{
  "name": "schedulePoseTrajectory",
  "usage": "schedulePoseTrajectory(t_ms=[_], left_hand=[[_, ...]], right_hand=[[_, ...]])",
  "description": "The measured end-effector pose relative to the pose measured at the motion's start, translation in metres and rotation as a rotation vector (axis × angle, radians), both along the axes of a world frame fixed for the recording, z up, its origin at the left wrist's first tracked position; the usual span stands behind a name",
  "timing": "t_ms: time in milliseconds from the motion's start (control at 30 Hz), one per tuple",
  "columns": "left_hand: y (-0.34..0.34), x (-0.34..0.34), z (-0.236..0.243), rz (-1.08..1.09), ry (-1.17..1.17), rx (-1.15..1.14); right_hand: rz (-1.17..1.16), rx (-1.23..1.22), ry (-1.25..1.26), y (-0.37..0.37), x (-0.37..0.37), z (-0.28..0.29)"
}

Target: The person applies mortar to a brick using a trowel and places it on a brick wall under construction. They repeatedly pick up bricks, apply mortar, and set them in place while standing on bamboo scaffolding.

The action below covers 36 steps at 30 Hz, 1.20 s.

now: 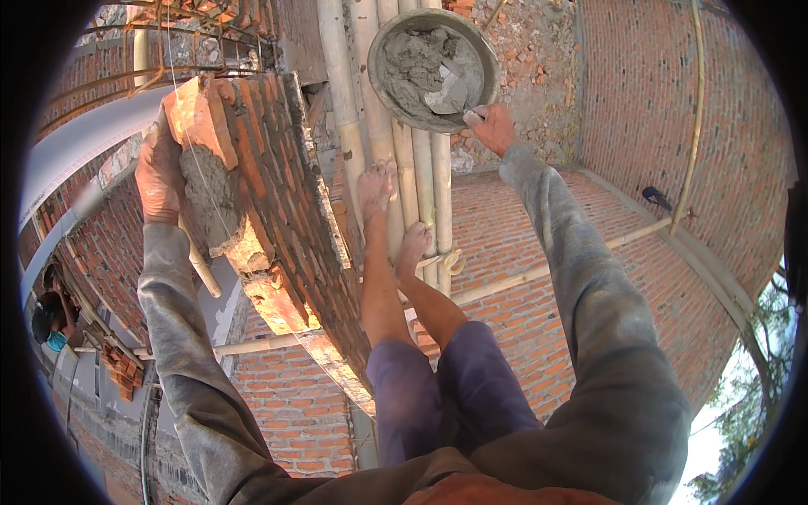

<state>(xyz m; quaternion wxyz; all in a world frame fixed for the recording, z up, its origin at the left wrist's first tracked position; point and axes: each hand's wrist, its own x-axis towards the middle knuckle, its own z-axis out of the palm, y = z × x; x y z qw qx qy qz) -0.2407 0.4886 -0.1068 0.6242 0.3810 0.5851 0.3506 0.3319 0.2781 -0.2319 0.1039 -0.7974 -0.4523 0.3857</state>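
A brick wall top runs along my left side, with grey mortar beside a brick at its far end and a thin string over it. My left hand is closed on that brick from the outer side. My right hand is closed on the handle of a trowel, whose blade lies in wet mortar inside a round bucket, at the bucket's near right rim.
I stand barefoot on bamboo poles high above lower brick walls. Rusty rebar juts at upper left. A bamboo rail crosses at right. Another person is below left, near stacked bricks.
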Motion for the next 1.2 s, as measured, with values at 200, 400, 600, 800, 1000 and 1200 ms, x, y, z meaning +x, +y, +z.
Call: schedulePoseTrajectory(t_ms=[200,400,600,800,1000,1200], left_hand=[[-0.011,0.004,0.001,0.151,-0.035,-0.07],[-0.023,-0.001,0.009,-0.006,-0.229,0.116],[-0.026,-0.003,0.022,0.037,-0.343,0.042],[-0.033,-0.001,0.034,0.1,-0.431,-0.016],[-0.044,0.001,0.038,0.154,-0.363,-0.001],[-0.046,0.003,0.031,0.192,-0.426,-0.02]], right_hand=[[0.067,0.039,-0.022,-0.056,0.0,0.038],[0.124,0.106,-0.171,-0.065,-0.019,0.091],[0.194,0.266,-0.03,-0.056,-0.104,0.204],[-0.047,-0.041,0.986,-0.037,-0.247,0.282],[-0.484,-0.358,1.893,-0.008,-0.353,0.247],[-0.427,-0.297,1.762,-0.028,-0.32,0.277]])
